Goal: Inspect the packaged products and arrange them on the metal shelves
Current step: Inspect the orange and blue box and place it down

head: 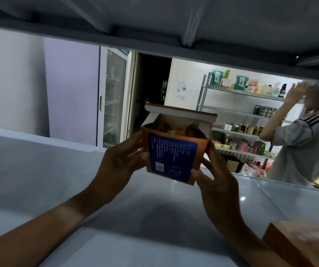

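The orange carton (174, 149) is held at frame centre above the grey metal shelf (58, 180), top flap lifted so its contents can be checked. It is gripped at 9 o'clock by the left hand (120, 160) and at 4 o'clock by the right hand (214, 182), fingers curled round its sides. A second orange box (299, 245) lies at 5 o'clock.
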